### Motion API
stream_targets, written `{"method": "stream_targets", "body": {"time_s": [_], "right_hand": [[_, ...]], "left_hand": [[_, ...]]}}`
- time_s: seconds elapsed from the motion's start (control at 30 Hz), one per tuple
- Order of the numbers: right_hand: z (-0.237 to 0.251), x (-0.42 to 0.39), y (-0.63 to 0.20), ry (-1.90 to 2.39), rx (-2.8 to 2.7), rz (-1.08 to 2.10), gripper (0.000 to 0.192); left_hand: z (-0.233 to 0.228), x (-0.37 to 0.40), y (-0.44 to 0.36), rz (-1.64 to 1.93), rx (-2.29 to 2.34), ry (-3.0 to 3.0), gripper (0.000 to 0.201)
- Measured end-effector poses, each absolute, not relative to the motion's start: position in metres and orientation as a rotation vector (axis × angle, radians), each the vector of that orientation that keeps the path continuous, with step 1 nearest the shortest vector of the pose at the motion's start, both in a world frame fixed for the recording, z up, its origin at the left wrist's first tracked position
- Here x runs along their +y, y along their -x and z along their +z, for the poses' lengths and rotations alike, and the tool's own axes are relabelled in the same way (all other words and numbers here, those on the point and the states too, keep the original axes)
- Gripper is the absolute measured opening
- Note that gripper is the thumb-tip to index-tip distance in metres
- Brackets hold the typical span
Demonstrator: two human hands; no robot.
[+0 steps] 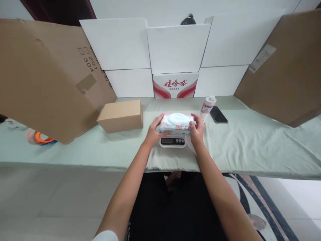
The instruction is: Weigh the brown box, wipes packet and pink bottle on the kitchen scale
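Observation:
Between my two hands is a pack of wet wipes (177, 123) with a white oval lid on top and a colourful printed front. My left hand (153, 130) grips its left end, thumb along the lower front edge. At the other end my right hand (197, 130) is closed around the pack, thumb on the front. Directly beneath it is a white digital kitchen scale (173, 142), its dark display and buttons facing me. The pack hides the scale's platform, so I cannot tell whether the two touch.
A closed brown cardboard box (121, 117) sits to the left. Right of my hands are a white bottle (208, 106) and a black phone (218, 114). Tape rolls (41, 137) lie far left. Large cardboard panels (50, 77) and white boxes (175, 85) wall in the cloth-covered table (250, 144).

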State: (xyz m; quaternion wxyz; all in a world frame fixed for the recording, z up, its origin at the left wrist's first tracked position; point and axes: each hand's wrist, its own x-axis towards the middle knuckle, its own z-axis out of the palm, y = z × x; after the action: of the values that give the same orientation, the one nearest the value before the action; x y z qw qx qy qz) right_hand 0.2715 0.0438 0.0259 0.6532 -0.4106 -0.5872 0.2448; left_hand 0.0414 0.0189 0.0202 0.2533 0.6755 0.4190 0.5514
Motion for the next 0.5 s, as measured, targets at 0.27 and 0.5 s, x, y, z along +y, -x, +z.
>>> {"method": "stream_targets", "body": {"time_s": [0.27, 0.5], "right_hand": [[0.049, 0.029, -0.348, 1.128, -1.179, 0.53, 0.052], [0.048, 0.038, -0.426, 1.24, -1.019, 0.516, 0.051]], "left_hand": [[0.042, 0.009, -0.12, 1.407, 1.097, -1.761, 0.106], [0.056, 0.024, -0.201, 1.161, 1.118, -1.796, 0.091]]}}
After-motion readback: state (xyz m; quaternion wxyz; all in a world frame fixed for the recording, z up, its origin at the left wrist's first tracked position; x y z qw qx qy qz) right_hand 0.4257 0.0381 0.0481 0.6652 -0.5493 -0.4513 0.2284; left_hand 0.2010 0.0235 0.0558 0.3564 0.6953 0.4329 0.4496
